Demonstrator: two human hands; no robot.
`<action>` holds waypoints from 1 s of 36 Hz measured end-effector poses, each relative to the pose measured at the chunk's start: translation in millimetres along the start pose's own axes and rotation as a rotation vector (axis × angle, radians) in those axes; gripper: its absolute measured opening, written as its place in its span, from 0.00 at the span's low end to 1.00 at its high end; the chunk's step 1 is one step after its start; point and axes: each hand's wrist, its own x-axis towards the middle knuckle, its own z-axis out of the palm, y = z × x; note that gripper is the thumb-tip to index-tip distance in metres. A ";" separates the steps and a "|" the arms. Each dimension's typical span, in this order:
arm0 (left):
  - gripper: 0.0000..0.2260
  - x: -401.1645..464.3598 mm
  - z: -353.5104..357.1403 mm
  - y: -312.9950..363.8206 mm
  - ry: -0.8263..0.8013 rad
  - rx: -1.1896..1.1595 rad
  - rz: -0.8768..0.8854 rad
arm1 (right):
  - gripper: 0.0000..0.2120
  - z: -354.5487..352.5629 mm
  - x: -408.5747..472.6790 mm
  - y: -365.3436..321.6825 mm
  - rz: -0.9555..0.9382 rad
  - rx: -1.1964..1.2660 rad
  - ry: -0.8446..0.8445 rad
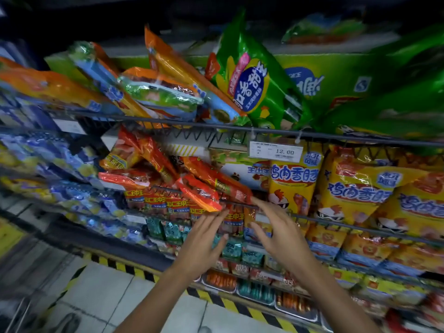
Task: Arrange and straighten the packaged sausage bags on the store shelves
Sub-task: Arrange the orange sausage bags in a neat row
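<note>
Red and orange plastic sausage bags (204, 186) are seen piled loosely on the middle wire shelf (312, 218), at the centre of the view. Their long axes are tilted, running from upper left down to lower right, with the lower ends pointing over the shelf's front rail towards the hands. Below them, a row of red sausage packs with yellow lettering (156, 200) is stood upright behind the rail.

The left hand (204, 243) is raised just under the pile, its grip spread, with straight fingers reaching up to the lower edge of the nearest orange bag; whether contact is made cannot be told. The right hand (278, 234) is held just beside it, its grip also spread, with the fingertips at the corner of a red bag near the rail. Nothing is pinched by either hand.

To the right on the same shelf, yellow chicken sausage bags with blue lettering (355, 191) are stood upright, leaning slightly. A white price tag reading 12.00 (276, 152) is hung from the upper shelf rail (168, 122). On that upper shelf, a green corn sausage bag (254, 80) and long orange and blue bags (182, 75) are laid at slants, their long axes running from upper left to lower right.
</note>
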 end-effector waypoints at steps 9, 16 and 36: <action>0.23 31.2 -7.1 -39.5 -0.137 -0.005 0.046 | 0.29 37.3 77.5 -44.3 0.085 -0.199 0.017; 0.21 41.3 -13.7 -53.8 -0.258 0.041 0.132 | 0.27 54.4 97.0 -58.5 0.117 -0.236 0.111; 0.20 58.4 -8.8 26.8 0.094 -0.756 -0.364 | 0.22 35.0 72.1 -11.0 0.219 0.425 0.299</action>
